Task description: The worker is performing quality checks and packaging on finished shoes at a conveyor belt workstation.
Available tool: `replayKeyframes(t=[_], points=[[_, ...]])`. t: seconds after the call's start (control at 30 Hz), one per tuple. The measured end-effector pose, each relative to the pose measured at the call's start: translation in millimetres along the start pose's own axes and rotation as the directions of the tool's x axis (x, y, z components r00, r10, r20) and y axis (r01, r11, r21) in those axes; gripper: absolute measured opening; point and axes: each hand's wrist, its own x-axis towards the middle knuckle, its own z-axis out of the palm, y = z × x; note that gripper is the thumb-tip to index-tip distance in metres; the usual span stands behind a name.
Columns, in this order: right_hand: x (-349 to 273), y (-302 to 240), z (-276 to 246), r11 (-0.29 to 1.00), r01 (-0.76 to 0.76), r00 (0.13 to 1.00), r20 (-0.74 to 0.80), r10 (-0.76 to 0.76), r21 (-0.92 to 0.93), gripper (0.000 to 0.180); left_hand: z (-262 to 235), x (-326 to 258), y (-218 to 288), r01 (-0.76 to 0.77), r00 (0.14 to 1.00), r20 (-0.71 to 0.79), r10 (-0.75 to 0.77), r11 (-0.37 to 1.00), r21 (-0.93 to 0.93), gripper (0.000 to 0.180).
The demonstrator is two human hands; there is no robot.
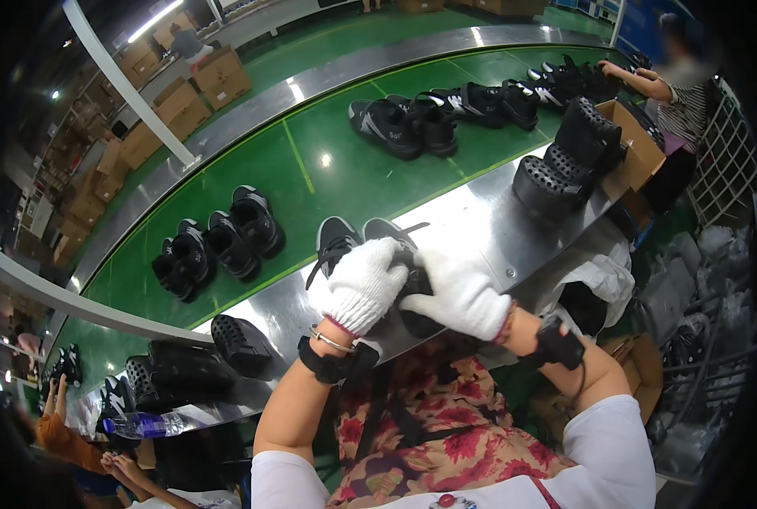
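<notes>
A pair of black sneakers with grey toes stands on the metal ledge before me, the left sneaker [338,234] beside the right sneaker [385,228]. Both my hands wear white knitted gloves. My left hand [361,287] lies across the rear of the left sneaker, its fingers closed at the opening of the right one. On the other side, my right hand [462,293] grips the right sneaker near its heel, thumb toward me and fingers over the collar. Black laces stick out past the gloves. The gloves hide most of both sneakers' openings.
Other sneakers stand on the green conveyor belt [311,161], including a group at left [217,242] and a pair farther off [404,127]. Black perforated blocks [557,174] sit beside a cardboard box [633,144] at right. A plastic bottle [145,425] lies at left. Other people work nearby.
</notes>
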Motion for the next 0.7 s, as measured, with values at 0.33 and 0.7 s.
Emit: replayKeyframes(t=[0.33, 0.7], points=[[19, 42, 40, 0.982, -0.123, 0.989, 0.067, 0.134, -0.144, 0.046, 16, -8, 5, -0.154, 0.979, -0.114, 0.169, 0.98, 0.129, 0.019], [23, 21, 0, 0.455, -0.324, 0.941, 0.233, 0.246, 0.83, 0.025, 2, -47, -17, -0.153, 0.956, -0.236, 0.176, 0.982, 0.112, 0.03]])
